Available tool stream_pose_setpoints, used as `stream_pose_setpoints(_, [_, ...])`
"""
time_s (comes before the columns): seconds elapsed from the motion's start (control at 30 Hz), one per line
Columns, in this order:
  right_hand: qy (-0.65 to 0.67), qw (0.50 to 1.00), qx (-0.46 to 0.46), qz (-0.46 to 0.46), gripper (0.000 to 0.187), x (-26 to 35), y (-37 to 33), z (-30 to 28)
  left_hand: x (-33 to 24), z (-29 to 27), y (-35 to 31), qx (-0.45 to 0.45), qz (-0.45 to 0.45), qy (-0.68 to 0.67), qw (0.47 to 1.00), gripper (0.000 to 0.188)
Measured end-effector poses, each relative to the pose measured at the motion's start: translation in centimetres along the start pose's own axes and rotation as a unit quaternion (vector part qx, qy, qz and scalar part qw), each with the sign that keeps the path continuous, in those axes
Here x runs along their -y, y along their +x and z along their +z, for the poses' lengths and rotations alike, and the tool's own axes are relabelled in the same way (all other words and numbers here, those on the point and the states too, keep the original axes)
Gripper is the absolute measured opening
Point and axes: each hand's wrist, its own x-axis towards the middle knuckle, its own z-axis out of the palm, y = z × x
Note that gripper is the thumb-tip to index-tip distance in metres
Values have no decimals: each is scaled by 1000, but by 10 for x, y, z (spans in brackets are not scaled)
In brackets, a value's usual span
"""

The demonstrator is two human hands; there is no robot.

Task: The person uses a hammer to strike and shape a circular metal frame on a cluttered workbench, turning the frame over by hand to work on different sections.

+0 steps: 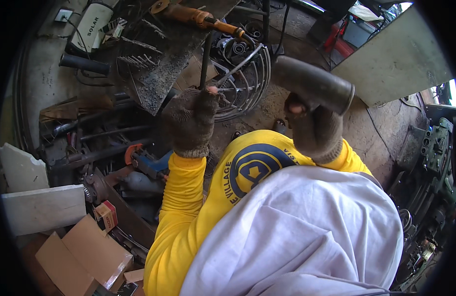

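Closed on a dark metal cylinder [314, 81] — or on a handle hidden beneath it — the right hand [317, 121] carries it raised in front of the body. The left hand [191, 118], curled, has its thumb at the near rods of a wire cage [260, 81], beside the dark metal table [181, 47]; its fingers are hidden, so I cannot tell whether it grips the cage.

A badly aimed blow from the cylinder could catch that bare thumb tip, and a loose hold could let the rounded cage roll. Slipping from the knitted glove, the cylinder might drop toward the feet below. A jolt to the table could also shift the orange grinder [191, 17] lying near its edge.

Farther out, a grey-blue tub [358, 34] at upper right has white material on or above it. At lower left, a cardboard box [97, 251] has its flaps spread — its inside is not visible — and near it sits a small red-and-tan box [105, 215], contents hidden.
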Motion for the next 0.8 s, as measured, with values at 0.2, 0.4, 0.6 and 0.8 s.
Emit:
stream_pose_setpoints(0.2, [-127, 981, 97, 111, 31, -11, 1, 2, 0, -10, -8, 25, 56, 11, 998, 43])
stream_pose_setpoints(0.4, [32, 974, 19, 222, 30, -15, -3, -5, 3, -21, -1, 18, -84, -84, 993, 38])
stream_pose_setpoints(0.6, [185, 927, -67, 320, 25, -31, -17, -9, 9, -27, -6, -14, -141, -130, 981, 52])
stream_pose_setpoints(0.8, [167, 923, -105, 331, 33, -51, -22, -13, -8, -28, -6, -40, -206, -229, 951, 36])
